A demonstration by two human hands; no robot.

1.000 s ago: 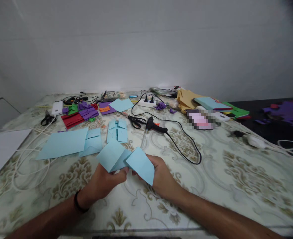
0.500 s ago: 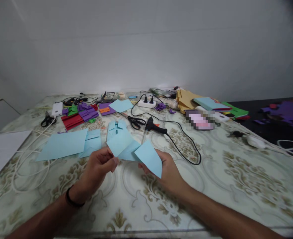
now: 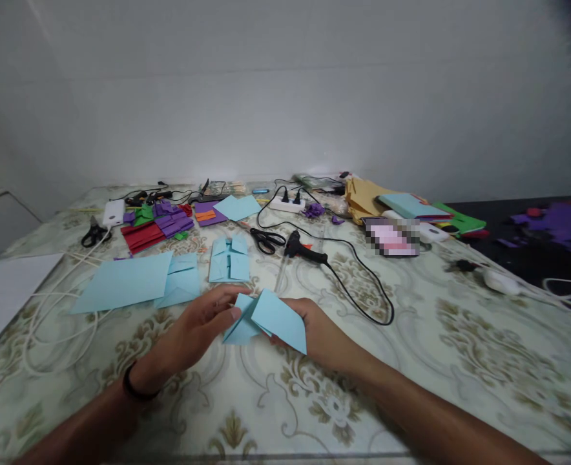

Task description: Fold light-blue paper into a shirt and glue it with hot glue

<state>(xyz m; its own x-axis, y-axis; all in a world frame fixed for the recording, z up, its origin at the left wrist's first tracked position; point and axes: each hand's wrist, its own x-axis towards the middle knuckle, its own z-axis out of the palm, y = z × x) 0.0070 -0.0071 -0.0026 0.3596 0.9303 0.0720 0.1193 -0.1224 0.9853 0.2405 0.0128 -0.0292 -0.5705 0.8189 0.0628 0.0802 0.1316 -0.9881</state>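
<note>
- Light-blue folded paper (image 3: 281, 321) sits between your two hands, above the patterned tabletop (image 3: 247, 413).
- Compared with half a second ago, its broad left panel no longer spreads out to the left; the visible outline is narrower.
- Your left hand (image 3: 202, 326) has its fingers extended along the paper's far side, where earlier the fingertips pinched the panel's lower corner.
- Your right hand (image 3: 320, 336) keeps its hold, shifted slightly left and nearer to you.
- The slotted blue piece (image 3: 229, 259), partly covered from view before, now shows whole beyond your left hand.
- Position: the paper is immediately right of your left thumb and left of your right palm.
- Right hand condition: closed on the paper's right part, fingers partly hidden beneath.
- Left hand condition: thumb at the paper's left edge; you cannot tell from this view whether it grips.
- The black glue gun (image 3: 307, 250) and scissors (image 3: 267, 241) lie beyond your hands, unmoved.
</note>
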